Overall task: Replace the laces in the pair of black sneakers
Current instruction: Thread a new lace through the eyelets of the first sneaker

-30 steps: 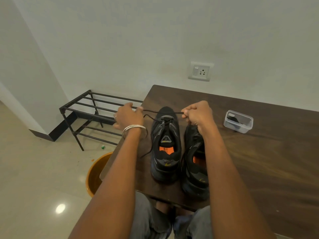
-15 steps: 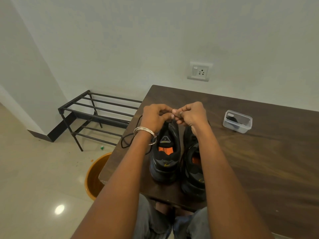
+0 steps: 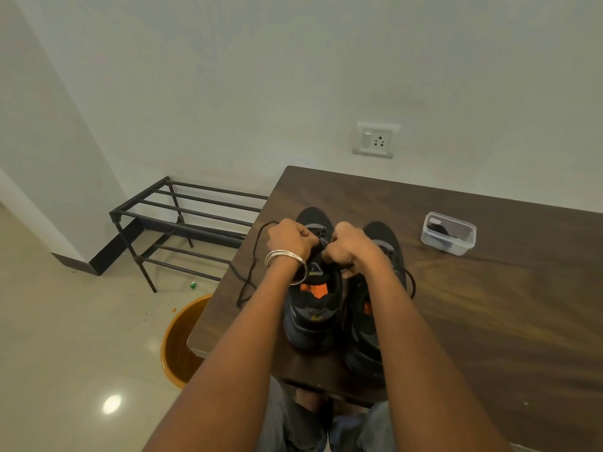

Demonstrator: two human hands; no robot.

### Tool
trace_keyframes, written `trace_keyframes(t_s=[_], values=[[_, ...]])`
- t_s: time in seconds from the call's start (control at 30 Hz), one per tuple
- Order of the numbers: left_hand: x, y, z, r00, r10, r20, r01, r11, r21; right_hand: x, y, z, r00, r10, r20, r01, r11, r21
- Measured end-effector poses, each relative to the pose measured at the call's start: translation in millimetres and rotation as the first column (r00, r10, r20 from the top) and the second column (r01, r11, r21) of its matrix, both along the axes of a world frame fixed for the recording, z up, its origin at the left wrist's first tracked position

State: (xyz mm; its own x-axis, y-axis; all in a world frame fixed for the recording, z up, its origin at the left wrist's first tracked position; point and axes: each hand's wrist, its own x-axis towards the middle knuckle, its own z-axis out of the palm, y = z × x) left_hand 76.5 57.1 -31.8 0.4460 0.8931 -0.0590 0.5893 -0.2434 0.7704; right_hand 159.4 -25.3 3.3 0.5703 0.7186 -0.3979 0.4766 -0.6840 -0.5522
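Two black sneakers stand side by side near the front edge of the dark wooden table [image 3: 473, 314], toes toward the wall: the left sneaker [image 3: 311, 308] and the right sneaker [image 3: 368, 327]. Both hands work over the left sneaker's eyelets. The left hand [image 3: 288, 238], with bangles [image 3: 287, 259] on its wrist, has fingers curled round the black lace [image 3: 251, 269], which loops off toward the table's left edge. The right hand [image 3: 350, 247] pinches the lace's other end beside it. Right of the sneakers, well apart, sits a clear plastic box [image 3: 448, 234] holding something dark. Left of the table stand an orange tub [image 3: 181, 340] and a metal rack [image 3: 182, 220].
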Motion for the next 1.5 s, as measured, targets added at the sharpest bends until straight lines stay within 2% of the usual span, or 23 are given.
trace_keyframes(t_s=[0.17, 0.33, 0.5, 0.83, 0.9, 1.0, 1.03, 1.1, 1.2, 1.3, 1.4, 1.5], values=[[6.7, -2.9, -4.4, 0.998, 0.053, -0.033, -0.055, 0.997, -0.058, 4.6, -1.9, -5.8, 0.992, -0.094, -0.084, 0.099, 0.993, 0.063], [8.0, -6.4, -10.7, 0.997, 0.074, 0.033, -0.070, 0.992, -0.106, 6.3, -1.7, -6.9, 0.998, -0.002, -0.055, 0.005, 0.999, 0.048], [9.7, -2.8, -13.4, 0.992, 0.101, 0.075, -0.080, 0.967, -0.240, 10.2, -2.8, -5.9, 0.993, 0.075, -0.092, -0.071, 0.996, 0.045], [13.7, 2.9, -10.6, 0.993, 0.115, 0.040, -0.097, 0.945, -0.314, 20.7, -21.7, -6.6, 0.923, 0.154, -0.353, -0.116, 0.985, 0.126], [13.6, 3.2, -11.1, 0.994, 0.101, 0.047, -0.080, 0.943, -0.322, 23.9, -21.0, -8.7, 0.907, 0.094, -0.412, -0.029, 0.987, 0.161], [13.3, 2.4, -11.1, 0.995, 0.084, 0.050, -0.065, 0.949, -0.308, 28.3, -13.2, -15.6, 0.873, -0.139, -0.468, 0.275, 0.932, 0.236], [13.2, 2.2, -11.0, 0.995, 0.082, 0.049, -0.064, 0.951, -0.303, 28.7, -8.9, -18.5, 0.868, -0.199, -0.455, 0.348, 0.897, 0.272], [13.4, 2.7, -10.2, 0.996, 0.071, 0.053, -0.052, 0.954, -0.296, 28.3, 2.6, -26.7, 0.895, -0.255, -0.367, 0.386, 0.854, 0.347], [9.8, 2.2, -4.2, 1.000, 0.012, 0.021, -0.006, 0.966, -0.257, 27.0, 22.2, -43.5, 0.947, -0.293, -0.131, 0.321, 0.873, 0.368], [2.3, 0.5, 1.3, 0.994, -0.105, -0.010, 0.100, 0.971, -0.217, 26.4, 34.6, -52.5, 0.942, -0.336, 0.015, 0.310, 0.882, 0.355], [-7.0, -1.5, 3.9, 0.984, -0.177, 0.013, 0.176, 0.967, -0.183, 28.1, 37.3, -54.2, 0.923, -0.379, 0.068, 0.331, 0.871, 0.362], [-15.7, -1.7, 4.6, 0.992, -0.126, 0.001, 0.126, 0.985, -0.120, 33.5, 38.4, -56.3, 0.917, -0.397, 0.031, 0.355, 0.851, 0.387]])
